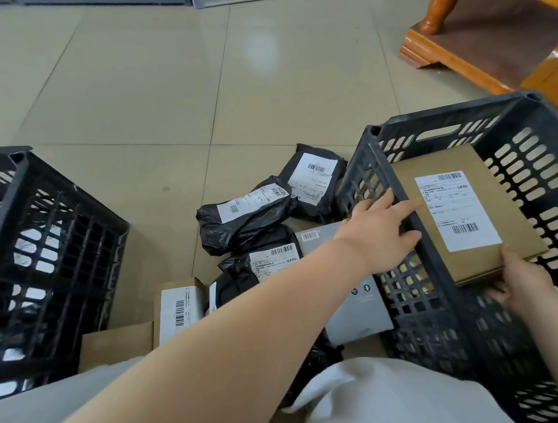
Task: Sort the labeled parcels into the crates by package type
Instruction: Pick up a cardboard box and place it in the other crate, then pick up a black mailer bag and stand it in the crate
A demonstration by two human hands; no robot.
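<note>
Now flat brown box (457, 213), 1 white label, in right grip (519, 280); left (381, 235) seemingly released.

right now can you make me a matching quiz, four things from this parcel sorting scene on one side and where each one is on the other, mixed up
Things
1. brown cardboard box
2. black poly bags
3. left hand
4. wooden furniture

Places
A. on the floor between the two crates
B. far right, beyond the right crate
C. inside the right crate, held at its near edge by the right hand
D. on the right crate's left rim

Pairs: 1-C, 2-A, 3-D, 4-B
</note>
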